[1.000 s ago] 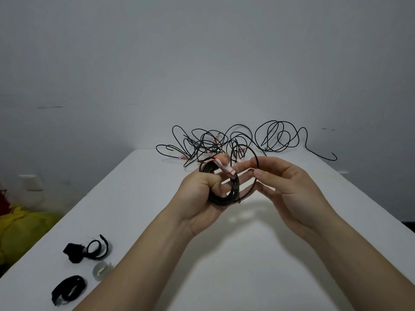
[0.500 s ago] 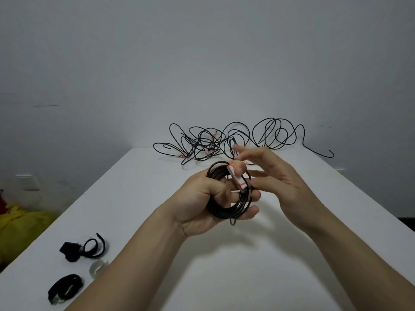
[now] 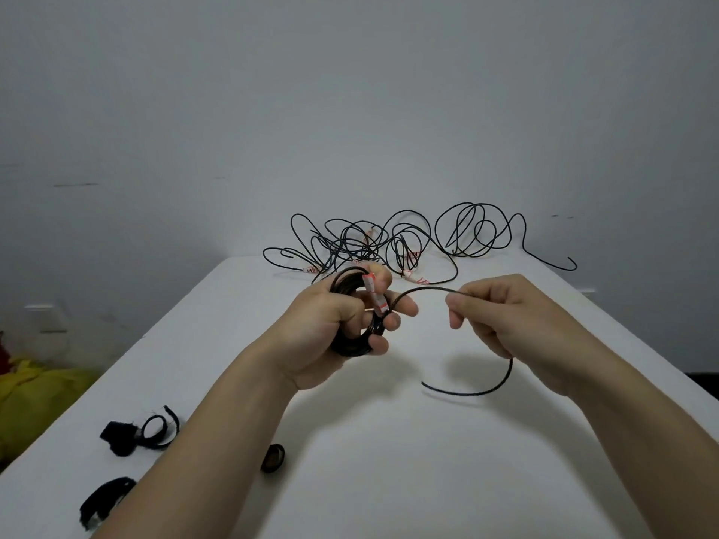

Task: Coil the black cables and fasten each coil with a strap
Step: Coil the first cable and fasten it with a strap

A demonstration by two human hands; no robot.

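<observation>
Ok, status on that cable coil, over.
Left hand grips the coil. Right hand pinches its loose tail, not yet wound in. Straps lie untouched on the table, near left. Tangled cables at the far edge, nothing blocking.

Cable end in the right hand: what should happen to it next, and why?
Probably wind it onto the coil gripped by the left hand: the right hand pinches a loose tail whose free end hangs unwound, so strapping seems premature.

Smooth black cable [image 3: 424, 291]; fuzzy cloth straps [image 3: 123, 437]; matt white table [image 3: 389, 480]
</observation>
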